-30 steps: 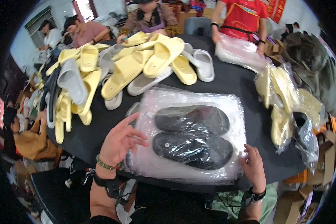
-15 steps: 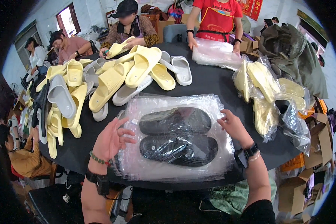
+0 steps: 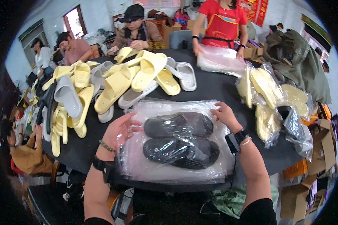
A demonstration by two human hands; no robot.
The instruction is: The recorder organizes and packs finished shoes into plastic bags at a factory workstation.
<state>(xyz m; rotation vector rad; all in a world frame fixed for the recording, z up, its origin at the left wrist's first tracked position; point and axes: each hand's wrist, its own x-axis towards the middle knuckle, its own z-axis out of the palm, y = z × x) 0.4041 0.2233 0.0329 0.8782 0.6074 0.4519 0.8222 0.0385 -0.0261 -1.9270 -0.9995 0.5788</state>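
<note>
A pair of black slippers (image 3: 178,152) lies inside a clear plastic bag (image 3: 139,167), on a stack of similar bags in front of me. One slipper is above the other, their lengths running left to right. My left hand (image 3: 120,131) is at the bag's left side, fingers apart and pointing at the slippers; nothing is gripped in it. At the upper right of the bag, my right hand (image 3: 225,117) has its thumb and fingers bent together on the film edge. Both forearms reach in from the lower edge.
Loose yellow slippers (image 3: 114,88) and grey slippers (image 3: 68,96) are heaped at the left and back of the black table (image 3: 210,84). Bagged slippers (image 3: 266,88) pile up at right. Across the table, a person in a red apron (image 3: 221,32) handles clear bags; others sit at left.
My right hand has moved slightly up and left onto the bag's upper right edge. My left hand has shifted right, closer to the slippers. The view has tilted a little.
</note>
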